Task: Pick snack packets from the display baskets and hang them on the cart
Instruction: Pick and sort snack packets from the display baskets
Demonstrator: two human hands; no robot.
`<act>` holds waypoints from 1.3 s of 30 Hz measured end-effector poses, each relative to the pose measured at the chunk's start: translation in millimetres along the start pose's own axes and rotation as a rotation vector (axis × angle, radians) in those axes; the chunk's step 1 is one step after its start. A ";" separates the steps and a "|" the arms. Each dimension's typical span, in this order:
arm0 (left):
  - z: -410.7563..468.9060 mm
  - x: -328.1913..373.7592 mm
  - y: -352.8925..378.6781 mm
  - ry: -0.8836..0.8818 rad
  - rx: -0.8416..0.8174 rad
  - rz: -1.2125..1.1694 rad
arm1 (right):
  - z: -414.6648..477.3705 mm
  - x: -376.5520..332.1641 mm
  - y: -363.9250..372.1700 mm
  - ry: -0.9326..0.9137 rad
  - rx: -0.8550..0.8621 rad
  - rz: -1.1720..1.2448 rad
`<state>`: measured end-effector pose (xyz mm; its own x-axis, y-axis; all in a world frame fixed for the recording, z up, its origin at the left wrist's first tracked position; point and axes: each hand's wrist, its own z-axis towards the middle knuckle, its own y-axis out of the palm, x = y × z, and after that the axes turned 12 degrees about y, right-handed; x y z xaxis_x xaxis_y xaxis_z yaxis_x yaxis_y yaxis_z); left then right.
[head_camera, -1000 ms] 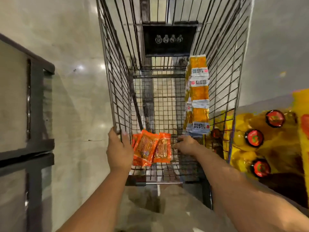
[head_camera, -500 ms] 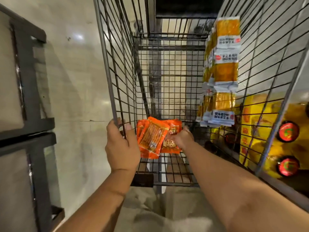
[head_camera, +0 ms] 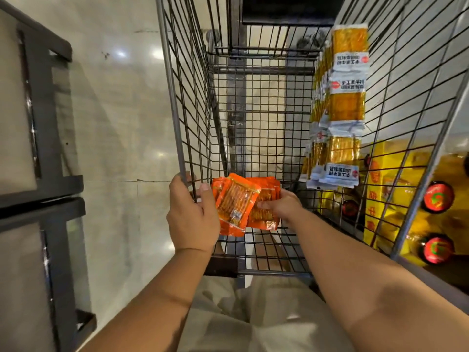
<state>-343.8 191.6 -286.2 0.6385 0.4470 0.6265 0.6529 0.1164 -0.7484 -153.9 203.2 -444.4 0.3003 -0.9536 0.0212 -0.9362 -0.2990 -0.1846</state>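
Left hand (head_camera: 193,217) curled round the cart (head_camera: 175,97) corner rod. Right hand (head_camera: 279,205) pinches the orange packets (head_camera: 237,204), at least 2, low against the left mesh wall. Glossy thin film, flat, light, floppy, likely slippery. I'd grip the stiffer sealed edge. Yellow packets (head_camera: 347,105) hang on the right wall.

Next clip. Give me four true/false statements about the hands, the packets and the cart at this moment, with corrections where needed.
1. The left hand grips the wire frame of the cart. True.
2. The right hand is empty. False: it holds orange packets.
3. Yellow packets hang on the cart's wall on the person's right. True.
4. The red-capped bottles stand inside the cart. False: the bottles are outside, beyond that wall.
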 end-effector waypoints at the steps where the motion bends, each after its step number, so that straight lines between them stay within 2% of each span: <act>1: -0.3 1.7 0.1 0.003 -0.002 0.004 | -4.4 0.4 -6.5 -0.018 -0.023 0.030; 4: 0.3 3.4 -2.1 0.036 0.015 -0.051 | -30.2 0.2 -28.8 -0.120 -0.035 0.041; 8: -10.9 -2.7 -5.6 0.290 0.102 -0.018 | -87.8 -0.4 -59.8 -0.259 0.028 -0.027; 10: -21.6 -1.3 -14.3 0.499 0.045 0.030 | -122.2 -3.6 -71.9 -0.348 -0.075 0.011; 11: -25.5 2.8 -18.7 0.546 -0.033 -0.013 | -141.4 -6.8 -76.8 -0.393 -0.161 0.035; 12: -28.1 11.5 -25.1 0.501 -0.169 -0.116 | -158.1 -11.2 -78.5 -0.431 -0.255 0.056; 14: -26.6 38.1 -38.9 0.190 -0.474 -0.385 | -186.9 -21.9 -75.7 -0.521 -0.382 0.060; 16: -16.0 54.0 -46.0 -0.051 -0.616 -0.516 | -210.3 -35.9 -67.3 -0.607 -0.391 0.011; 20: 18.7 53.9 -62.0 -0.118 -0.558 -0.548 | -241.1 -57.6 -49.2 -0.637 -0.346 -0.076; 23: 34.0 42.4 -73.3 -0.106 -0.514 -0.525 | -226.4 -65.9 -42.6 -0.595 -0.270 0.000; 25: 37.5 33.1 -79.5 -0.115 -0.432 -0.492 | -190.7 -64.4 -37.3 -0.485 -0.149 0.110; 27: 34.2 22.3 -84.5 -0.140 -0.333 -0.485 | -151.6 -55.0 -27.0 -0.301 -0.014 0.022; 29: 27.8 13.9 -87.7 -0.169 -0.234 -0.505 | -122.9 -40.6 -8.4 -0.126 -0.020 -0.154; 31: 20.7 7.3 -89.3 -0.192 -0.174 -0.504 | -108.9 -27.8 14.1 -0.049 -0.054 -0.226; 34: 12.8 1.5 -90.1 -0.174 -0.122 -0.450 | -94.6 -20.1 46.9 -0.104 -0.069 -0.162; 37: 9.4 -2.9 -93.4 -0.147 -0.123 -0.406 | -93.3 -20.6 64.3 -0.189 0.079 -0.327; 39: 8.1 -7.8 -97.1 -0.152 -0.128 -0.412 | -95.2 -20.4 69.8 -0.187 0.173 -0.351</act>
<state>-415.5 183.9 -220.1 0.2547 0.5123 0.8202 0.8911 0.2051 -0.4048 -242.8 198.4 -364.2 0.6381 -0.7674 -0.0630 -0.7317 -0.5789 -0.3599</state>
